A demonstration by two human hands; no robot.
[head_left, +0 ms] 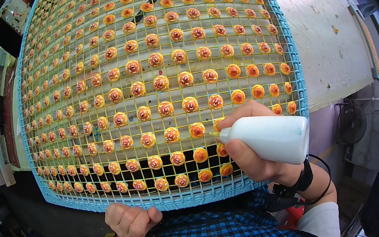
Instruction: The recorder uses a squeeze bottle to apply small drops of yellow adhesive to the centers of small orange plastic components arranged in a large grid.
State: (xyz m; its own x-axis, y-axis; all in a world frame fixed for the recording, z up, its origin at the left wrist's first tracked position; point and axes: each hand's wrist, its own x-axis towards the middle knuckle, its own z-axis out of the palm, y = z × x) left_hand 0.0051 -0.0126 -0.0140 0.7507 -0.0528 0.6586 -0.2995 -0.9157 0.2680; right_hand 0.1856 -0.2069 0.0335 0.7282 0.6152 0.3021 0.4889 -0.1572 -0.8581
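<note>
Rack [213, 195] fills most of the view, blue rim around yellow mesh. Right hand [254, 163] is closed snugly around a white squeeze bottle [271, 137], held nearly sideways over the rack's near-right part. Left hand [132, 221] is curled in a loose fist beside the near rim, can't tell if it's touching. One orange rosette [197, 130] sits right at the bottle's skinny nozzle [215, 134].

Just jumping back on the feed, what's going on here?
The person's right hand holds a white squeeze bottle, its nozzle pointed at an orange-and-yellow rosette on a blue-rimmed mesh rack. Many rosettes carry white marks; this one and several toward the right look plain. The left hand is curled by the rack's near edge.
</note>
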